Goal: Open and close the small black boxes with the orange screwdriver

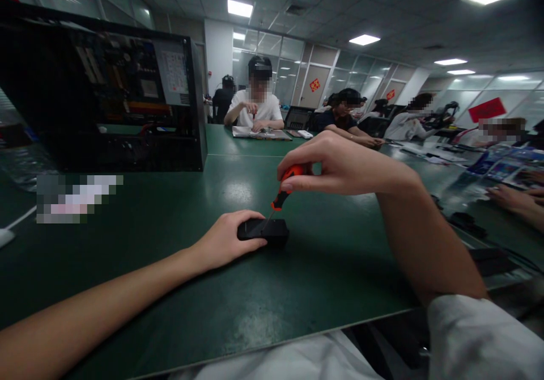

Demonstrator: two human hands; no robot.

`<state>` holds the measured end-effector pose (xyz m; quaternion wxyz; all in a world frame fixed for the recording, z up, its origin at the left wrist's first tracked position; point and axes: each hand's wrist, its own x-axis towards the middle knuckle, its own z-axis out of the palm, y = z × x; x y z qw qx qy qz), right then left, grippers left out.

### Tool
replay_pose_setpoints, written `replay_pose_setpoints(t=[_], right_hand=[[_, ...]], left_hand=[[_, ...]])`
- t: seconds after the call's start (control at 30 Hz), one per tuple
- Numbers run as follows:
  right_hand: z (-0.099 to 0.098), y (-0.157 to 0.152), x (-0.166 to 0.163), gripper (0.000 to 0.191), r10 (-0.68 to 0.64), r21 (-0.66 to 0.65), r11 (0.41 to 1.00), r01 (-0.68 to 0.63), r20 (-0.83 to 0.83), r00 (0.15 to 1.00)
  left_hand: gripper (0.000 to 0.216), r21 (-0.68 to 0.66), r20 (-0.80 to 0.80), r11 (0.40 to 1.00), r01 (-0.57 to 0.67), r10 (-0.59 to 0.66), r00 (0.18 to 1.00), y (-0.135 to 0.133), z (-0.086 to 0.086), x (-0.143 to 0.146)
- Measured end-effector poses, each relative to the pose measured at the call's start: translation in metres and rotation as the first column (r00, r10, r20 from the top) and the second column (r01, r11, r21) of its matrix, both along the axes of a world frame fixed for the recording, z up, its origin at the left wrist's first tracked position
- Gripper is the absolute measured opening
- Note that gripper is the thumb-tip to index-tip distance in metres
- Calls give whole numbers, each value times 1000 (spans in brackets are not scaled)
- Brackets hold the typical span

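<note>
1. Black rectangular box (278,233): on green tabletop (238,306), centre, in front of wearer.
2. Left hand (225,238): thumb and fingers clamped around box's left end, partly hiding it.
3. Right hand (346,164): grips orange-and-black screwdriver (280,195); shaft tilted, reaching down to box's top face. Tip contact too small to confirm.
4. Open computer case (198,136): upright, far left, blocking view behind it.
5. Clear plastic bottle (25,161): beside case, left edge.
6. Co-worker in white shirt (272,108): opposite, over flat panel (276,135).
</note>
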<state>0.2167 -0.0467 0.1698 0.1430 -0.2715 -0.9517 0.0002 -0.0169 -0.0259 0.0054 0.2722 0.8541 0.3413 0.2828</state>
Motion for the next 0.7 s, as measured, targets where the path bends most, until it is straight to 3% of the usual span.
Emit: replay_pose_setpoints(t=[0.7], right_hand=[[0, 0, 1, 28, 49, -48, 998, -49, -7, 999]], left_hand=[[39, 8, 15, 1000, 9, -9, 1000, 2, -4, 0]])
